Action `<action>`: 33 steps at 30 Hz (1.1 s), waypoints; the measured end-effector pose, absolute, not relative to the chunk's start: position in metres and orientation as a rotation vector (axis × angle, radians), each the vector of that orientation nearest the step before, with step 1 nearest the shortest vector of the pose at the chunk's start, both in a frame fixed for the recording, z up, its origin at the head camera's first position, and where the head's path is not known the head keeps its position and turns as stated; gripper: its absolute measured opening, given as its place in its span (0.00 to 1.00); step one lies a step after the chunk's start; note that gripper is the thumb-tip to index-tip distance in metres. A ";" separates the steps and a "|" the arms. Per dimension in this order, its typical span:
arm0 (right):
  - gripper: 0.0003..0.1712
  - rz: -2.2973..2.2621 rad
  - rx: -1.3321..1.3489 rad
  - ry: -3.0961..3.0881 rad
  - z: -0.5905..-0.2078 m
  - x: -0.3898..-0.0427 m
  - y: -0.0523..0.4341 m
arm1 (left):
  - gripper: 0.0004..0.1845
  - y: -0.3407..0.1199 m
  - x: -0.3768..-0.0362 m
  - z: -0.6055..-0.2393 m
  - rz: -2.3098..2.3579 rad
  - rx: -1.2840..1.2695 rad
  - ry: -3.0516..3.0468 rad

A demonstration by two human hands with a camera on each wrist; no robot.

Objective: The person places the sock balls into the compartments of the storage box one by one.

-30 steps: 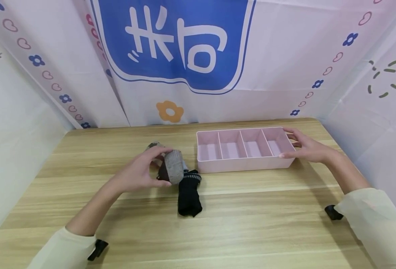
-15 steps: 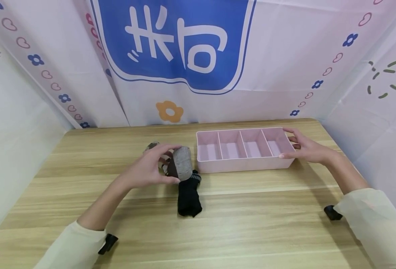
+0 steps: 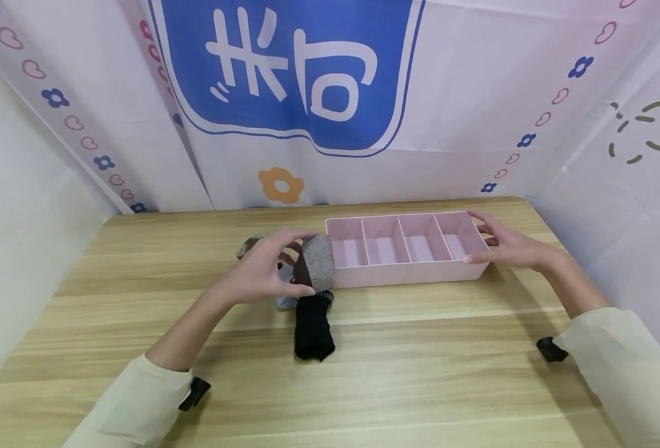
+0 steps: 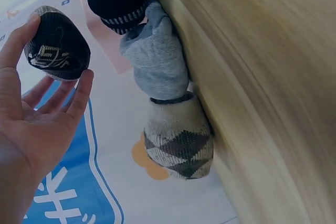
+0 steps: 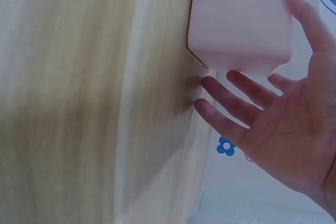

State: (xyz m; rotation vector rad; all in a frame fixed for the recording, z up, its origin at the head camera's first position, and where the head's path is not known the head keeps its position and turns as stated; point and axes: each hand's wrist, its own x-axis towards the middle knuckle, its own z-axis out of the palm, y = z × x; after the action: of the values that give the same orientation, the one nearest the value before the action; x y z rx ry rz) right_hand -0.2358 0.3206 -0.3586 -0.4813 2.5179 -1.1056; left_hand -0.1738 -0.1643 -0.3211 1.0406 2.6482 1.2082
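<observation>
Head view shows your left hand (image 3: 263, 269) pinching the grey rolled sock (image 3: 320, 264) above the worktop (image 3: 419, 373), likely to keep it clear of the black sock (image 3: 314, 328) and pale blue sock (image 4: 160, 59). Your right hand (image 3: 509, 247) holds the pink box (image 3: 408, 274) by its right end, thumb and fingers spread, presumably steadying it. Since a second ago, the grey rolled sock has moved rightward, now overlapping the pink box's left end in view.

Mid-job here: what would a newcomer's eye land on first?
Probably the big lettered blue emblem on the backdrop behind the table. Next, the pink tray with four compartments, at the table's back, right of the middle. Then the grey-and-dark rolled sock in the left grip, seen against the tray's left end in the head view.
</observation>
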 end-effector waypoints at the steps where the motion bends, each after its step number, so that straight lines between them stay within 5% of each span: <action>1: 0.60 -1.098 -0.482 2.520 -0.358 -0.236 0.321 | 0.46 -0.164 -0.174 -0.321 1.207 1.044 2.649; 33: 0.60 -1.188 -0.493 2.456 -0.359 -0.241 0.328 | 0.49 -0.124 -0.185 -0.311 1.209 1.075 2.669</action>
State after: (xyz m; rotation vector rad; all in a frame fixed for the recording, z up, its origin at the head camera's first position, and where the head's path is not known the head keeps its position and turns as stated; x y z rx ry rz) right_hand -0.2412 0.3284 -0.3592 -0.4929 2.4556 -1.1878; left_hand -0.1850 -0.1240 -0.3109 1.0751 2.6692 1.2093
